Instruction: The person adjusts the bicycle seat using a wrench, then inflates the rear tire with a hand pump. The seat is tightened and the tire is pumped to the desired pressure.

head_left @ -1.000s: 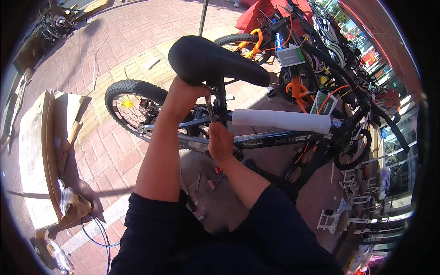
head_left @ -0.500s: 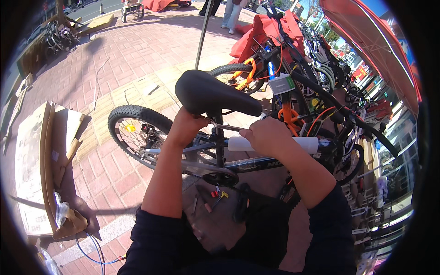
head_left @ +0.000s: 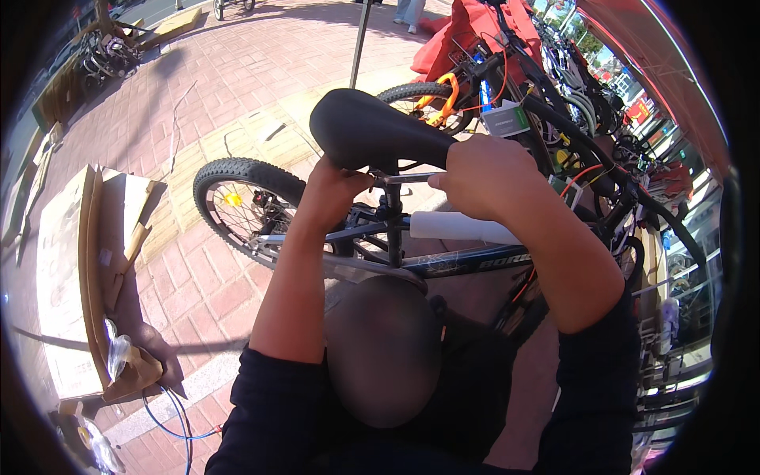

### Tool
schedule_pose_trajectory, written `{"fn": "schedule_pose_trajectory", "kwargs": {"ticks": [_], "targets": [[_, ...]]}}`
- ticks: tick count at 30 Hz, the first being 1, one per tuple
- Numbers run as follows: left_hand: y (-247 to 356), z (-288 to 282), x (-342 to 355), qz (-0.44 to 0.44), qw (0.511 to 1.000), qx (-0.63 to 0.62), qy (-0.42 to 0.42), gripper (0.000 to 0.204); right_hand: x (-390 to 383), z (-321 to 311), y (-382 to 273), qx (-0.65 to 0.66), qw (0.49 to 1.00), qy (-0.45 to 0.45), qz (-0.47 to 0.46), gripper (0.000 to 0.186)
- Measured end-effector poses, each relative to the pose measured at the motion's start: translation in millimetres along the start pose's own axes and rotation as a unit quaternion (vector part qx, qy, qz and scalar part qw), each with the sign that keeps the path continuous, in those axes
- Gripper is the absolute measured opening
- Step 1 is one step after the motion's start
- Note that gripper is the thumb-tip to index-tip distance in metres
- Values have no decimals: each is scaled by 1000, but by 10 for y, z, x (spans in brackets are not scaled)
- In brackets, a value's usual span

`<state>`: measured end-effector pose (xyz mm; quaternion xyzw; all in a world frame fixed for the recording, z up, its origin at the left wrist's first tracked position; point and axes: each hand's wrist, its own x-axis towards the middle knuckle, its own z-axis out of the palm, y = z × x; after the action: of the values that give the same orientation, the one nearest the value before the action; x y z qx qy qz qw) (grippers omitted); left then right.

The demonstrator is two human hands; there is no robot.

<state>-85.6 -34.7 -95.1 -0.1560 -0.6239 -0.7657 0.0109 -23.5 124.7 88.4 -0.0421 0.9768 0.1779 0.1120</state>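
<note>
A black bicycle saddle (head_left: pixel 372 127) sits on its seat post (head_left: pixel 393 226) in front of me. Beneath the saddle, my right hand (head_left: pixel 491 178) grips a silver wrench (head_left: pixel 413 179), its far end at the saddle clamp. My left hand (head_left: pixel 336 190) is closed under the rear of the saddle, thumb beside the wrench's head. What its fingers hold is hidden by the saddle and the hand itself. Below, white padding (head_left: pixel 463 228) wraps part of the dark bicycle frame (head_left: pixel 467 261). The knobby rear wheel (head_left: pixel 245 207) stands to the left.
Other bicycles with an orange fork (head_left: pixel 447 99) and red cloth (head_left: pixel 483 39) crowd the right and back. Flattened cardboard (head_left: pixel 67 285) lies at left, near a blue cable (head_left: pixel 178 427). A thin pole (head_left: pixel 360 47) rises behind the saddle. A blurred dark oval hides the ground below.
My right hand has risen with the wrench handle, so the wrench now lies nearly level instead of sloping down to the right. My left hand stays under the saddle. The view has shifted slightly.
</note>
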Motion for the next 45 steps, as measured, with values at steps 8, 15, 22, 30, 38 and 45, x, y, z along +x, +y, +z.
{"fn": "schedule_pose_trajectory", "kwargs": {"ticks": [8, 15, 22, 30, 38, 45], "targets": [[-85, -40, 27, 13, 1000, 2, 8, 44, 38, 601, 107, 63, 998, 17, -25, 44], [15, 36, 1, -2, 1000, 23, 19, 42, -10, 638, 185, 32, 997, 67, -19, 46], [20, -13, 30, 6, 999, 46, 23, 40, 46, 191, 94, 28, 998, 53, -4, 44], [79, -111, -13, -38, 989, -144, -14, 49, -28, 794, 181, 108, 984, 138, -20, 42], [164, -62, 8, -31, 983, -181, 3, 51, 81, 1910, -256, 397, 894, 206, 24, 41], [232, -14, 58, -61, 981, -182, 8, 47, 772, 2725, -1566, 716, 617, 322, 47, 42]]}}
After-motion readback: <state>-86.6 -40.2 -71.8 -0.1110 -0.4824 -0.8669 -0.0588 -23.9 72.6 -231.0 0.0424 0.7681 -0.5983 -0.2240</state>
